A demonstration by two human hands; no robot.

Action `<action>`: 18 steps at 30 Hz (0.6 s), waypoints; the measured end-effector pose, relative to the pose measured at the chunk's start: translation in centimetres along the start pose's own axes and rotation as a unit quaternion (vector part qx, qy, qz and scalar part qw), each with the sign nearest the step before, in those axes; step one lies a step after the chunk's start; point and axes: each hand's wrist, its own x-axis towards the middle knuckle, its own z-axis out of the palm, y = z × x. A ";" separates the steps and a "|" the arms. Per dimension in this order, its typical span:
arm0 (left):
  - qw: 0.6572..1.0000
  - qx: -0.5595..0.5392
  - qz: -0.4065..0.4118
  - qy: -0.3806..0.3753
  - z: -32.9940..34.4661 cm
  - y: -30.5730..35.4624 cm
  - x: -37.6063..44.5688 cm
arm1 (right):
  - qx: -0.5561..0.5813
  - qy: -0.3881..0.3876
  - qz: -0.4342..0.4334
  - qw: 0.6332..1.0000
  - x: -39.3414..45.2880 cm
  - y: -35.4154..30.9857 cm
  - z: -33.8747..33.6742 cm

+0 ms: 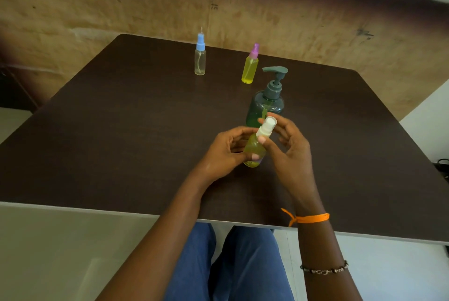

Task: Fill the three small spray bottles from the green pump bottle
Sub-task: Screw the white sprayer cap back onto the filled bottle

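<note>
My left hand grips the body of a small spray bottle holding yellow-green liquid, tilted a little to the right above the table. My right hand pinches its white spray cap between thumb and fingers. Just behind the hands stands the green pump bottle with a grey pump head, its lower part hidden by my fingers. Farther back stand a purple-capped spray bottle full of yellow liquid and a blue-capped spray bottle that looks clear inside.
Everything sits on a dark brown table, whose near edge runs just above my lap. A worn brown wall lies behind it. A dark cable shows at the right edge of the view.
</note>
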 end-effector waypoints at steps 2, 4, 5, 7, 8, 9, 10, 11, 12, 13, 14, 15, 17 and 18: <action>1.000 0.002 0.003 -0.004 0.0 0.0 0.0 | 0.028 -0.010 -0.009 1.000 -0.1 0.1 -0.5; 1.000 0.004 0.006 -0.011 0.1 0.1 0.0 | 0.010 0.028 -0.011 1.000 -0.1 0.4 -0.6; 1.000 0.007 0.007 -0.014 0.1 0.1 0.0 | 0.003 0.051 -0.009 0.999 0.0 0.4 -0.5; 1.000 0.010 0.006 -0.015 0.0 -0.1 0.0 | -0.010 0.079 0.006 0.997 0.2 0.5 -0.2; 1.000 0.009 0.005 -0.015 0.0 -0.1 0.1 | -0.024 0.073 0.009 0.997 0.2 0.6 -0.1; 1.000 0.006 0.004 -0.015 0.0 -0.2 0.1 | -0.043 0.046 0.005 0.998 0.3 0.5 -0.2; 1.000 0.002 0.002 -0.014 -0.1 -0.2 0.1 | -0.054 0.003 -0.004 0.999 0.4 0.3 -0.3; 1.000 -0.001 0.000 -0.016 0.0 -0.2 0.1 | -0.045 -0.043 -0.016 0.998 0.5 0.1 -0.6; 1.000 -0.002 -0.003 -0.021 -0.1 -0.2 0.1 | -0.022 -0.081 -0.026 0.996 0.7 -0.1 -1.0; 1.000 -0.002 -0.006 -0.027 0.0 -0.3 0.1 | 0.006 -0.107 -0.030 0.994 0.8 -0.3 -1.4; 0.999 0.000 -0.007 -0.034 0.0 -0.3 0.1 | 0.025 -0.116 -0.029 0.993 1.0 -0.3 -1.9; 0.999 0.005 -0.007 -0.041 0.1 -0.4 0.2 | 0.022 -0.104 -0.026 0.994 1.2 -0.4 -2.1; 0.999 0.018 -0.004 -0.050 0.2 -0.5 0.2 | -0.020 -0.036 -0.023 0.999 1.4 -0.3 -2.0; 0.998 0.021 -0.003 -0.051 0.1 -0.5 0.2 | -0.038 0.004 -0.021 0.999 1.4 -0.1 -1.6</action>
